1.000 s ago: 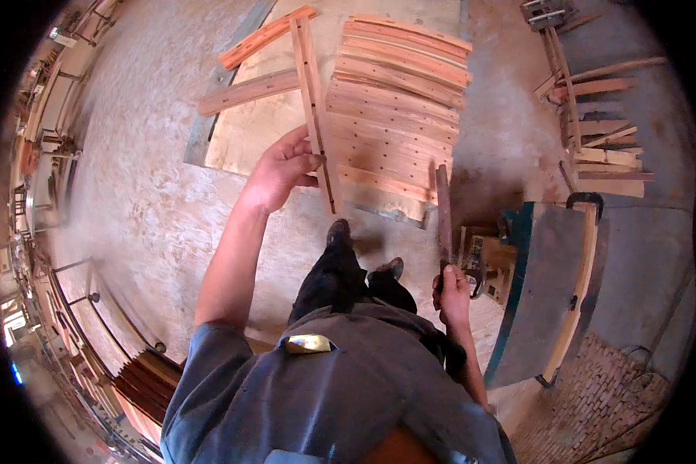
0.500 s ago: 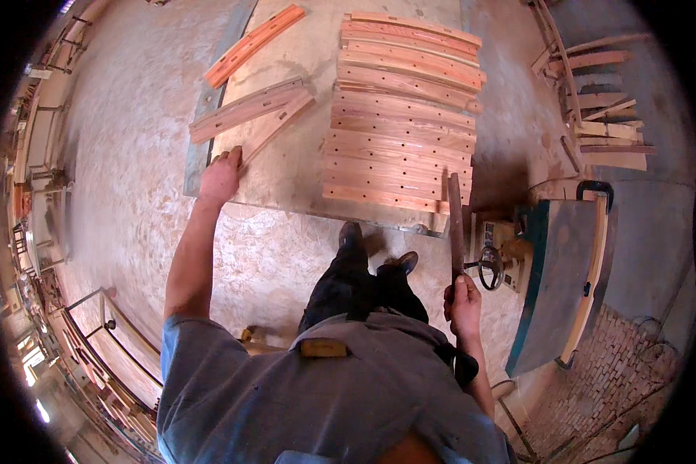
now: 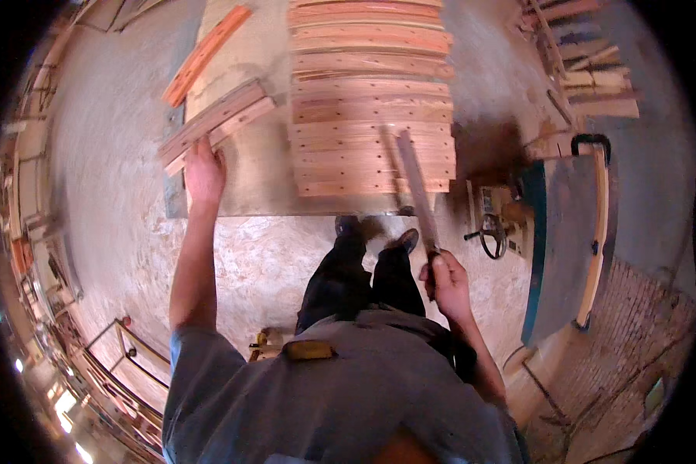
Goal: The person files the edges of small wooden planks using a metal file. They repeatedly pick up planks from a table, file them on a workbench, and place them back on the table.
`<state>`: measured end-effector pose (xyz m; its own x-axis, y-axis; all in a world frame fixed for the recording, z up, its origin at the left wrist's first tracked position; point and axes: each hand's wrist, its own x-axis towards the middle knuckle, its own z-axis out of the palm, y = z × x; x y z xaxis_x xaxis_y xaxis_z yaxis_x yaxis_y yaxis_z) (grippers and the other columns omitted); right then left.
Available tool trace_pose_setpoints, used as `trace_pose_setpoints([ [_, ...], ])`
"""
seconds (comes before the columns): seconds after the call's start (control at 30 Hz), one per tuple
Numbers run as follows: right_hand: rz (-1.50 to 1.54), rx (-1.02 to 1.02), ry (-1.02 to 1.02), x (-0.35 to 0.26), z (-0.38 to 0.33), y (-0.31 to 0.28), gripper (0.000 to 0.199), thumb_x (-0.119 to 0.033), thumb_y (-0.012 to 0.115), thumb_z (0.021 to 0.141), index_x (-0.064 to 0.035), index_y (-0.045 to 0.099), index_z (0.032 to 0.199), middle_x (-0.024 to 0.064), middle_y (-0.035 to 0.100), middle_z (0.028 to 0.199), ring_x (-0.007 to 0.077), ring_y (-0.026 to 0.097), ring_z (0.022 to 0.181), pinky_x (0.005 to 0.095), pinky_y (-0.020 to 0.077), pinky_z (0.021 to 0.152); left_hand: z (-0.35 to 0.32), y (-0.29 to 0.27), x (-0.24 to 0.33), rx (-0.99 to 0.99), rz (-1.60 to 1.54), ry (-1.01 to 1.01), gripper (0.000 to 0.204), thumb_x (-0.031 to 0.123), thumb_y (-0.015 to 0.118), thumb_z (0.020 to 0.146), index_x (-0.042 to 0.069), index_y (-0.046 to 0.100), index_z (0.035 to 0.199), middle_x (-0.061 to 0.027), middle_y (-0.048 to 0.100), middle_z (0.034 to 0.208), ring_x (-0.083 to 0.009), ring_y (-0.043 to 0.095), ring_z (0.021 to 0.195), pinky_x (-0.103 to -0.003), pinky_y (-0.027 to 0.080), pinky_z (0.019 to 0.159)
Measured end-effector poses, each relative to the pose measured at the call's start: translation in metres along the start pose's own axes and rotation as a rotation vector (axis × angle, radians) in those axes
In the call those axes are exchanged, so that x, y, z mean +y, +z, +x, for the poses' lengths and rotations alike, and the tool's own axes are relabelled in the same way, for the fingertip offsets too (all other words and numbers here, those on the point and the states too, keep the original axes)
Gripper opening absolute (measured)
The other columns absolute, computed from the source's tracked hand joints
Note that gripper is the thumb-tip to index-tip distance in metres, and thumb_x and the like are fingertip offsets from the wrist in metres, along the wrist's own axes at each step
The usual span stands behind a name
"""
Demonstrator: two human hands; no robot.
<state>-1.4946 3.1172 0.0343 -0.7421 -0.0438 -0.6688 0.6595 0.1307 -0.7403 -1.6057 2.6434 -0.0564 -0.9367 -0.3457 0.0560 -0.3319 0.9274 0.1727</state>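
Observation:
My left hand (image 3: 204, 172) is at the near edge of two wooden slats (image 3: 216, 124) lying side by side on the table's left part. Its fingers are closed on the nearer slat, with the fingertips partly hidden. In my right hand (image 3: 447, 284) is a long, narrow, dark flat bar (image 3: 417, 182), shaped like a file, gripped at its near end. The bar points away from me and rises over the right front corner of a row of wooden slats (image 3: 371, 158) with small dark holes.
A reddish slat with slots (image 3: 206, 54) lies at the table's far left. The board-topped table (image 3: 263, 185) ends just before my feet. To the right stand a machine with a handwheel (image 3: 491, 237) and a grey panel (image 3: 564, 240). More wood pieces (image 3: 595, 81) lie farther right.
The nearer left slat has turned and slid left, now alongside the other, with my left hand at it. My right hand has moved left, tilting the bar leftward. The whole view has shifted.

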Motion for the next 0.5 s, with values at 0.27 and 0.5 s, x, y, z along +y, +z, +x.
trace_pose_setpoints([
  [0.27, -0.290, -0.374, -0.349, 0.007, 0.031, 0.025, 0.030, -0.022, 0.056, 0.095, -0.0033, 0.059, 0.118, 0.0224, 0.063, 0.109, 0.0371, 0.063, 0.102, 0.0438, 0.0503, 0.085, -0.160, -0.036, 0.227, -0.873, -1.694, -0.188, 0.051, 0.035, 0.059, 0.094, 0.000, 0.051, 0.130, -0.0141, 0.066, 0.112, -0.0243, 0.064, 0.102, -0.039, 0.051, 0.088],
  [0.5, -0.067, 0.045, -0.204, 0.155, 0.066, -0.094, 0.034, -0.030, 0.052, 0.098, -0.0022, 0.062, 0.114, 0.0158, 0.066, 0.092, 0.0287, 0.067, 0.085, 0.0375, 0.0533, 0.074, -0.169, -0.035, 0.238, -0.638, -0.914, -0.120, 0.028, 0.021, 0.053, 0.095, -0.003, 0.062, 0.107, -0.0142, 0.070, 0.091, -0.0211, 0.065, 0.082, -0.035, 0.050, 0.076],
])
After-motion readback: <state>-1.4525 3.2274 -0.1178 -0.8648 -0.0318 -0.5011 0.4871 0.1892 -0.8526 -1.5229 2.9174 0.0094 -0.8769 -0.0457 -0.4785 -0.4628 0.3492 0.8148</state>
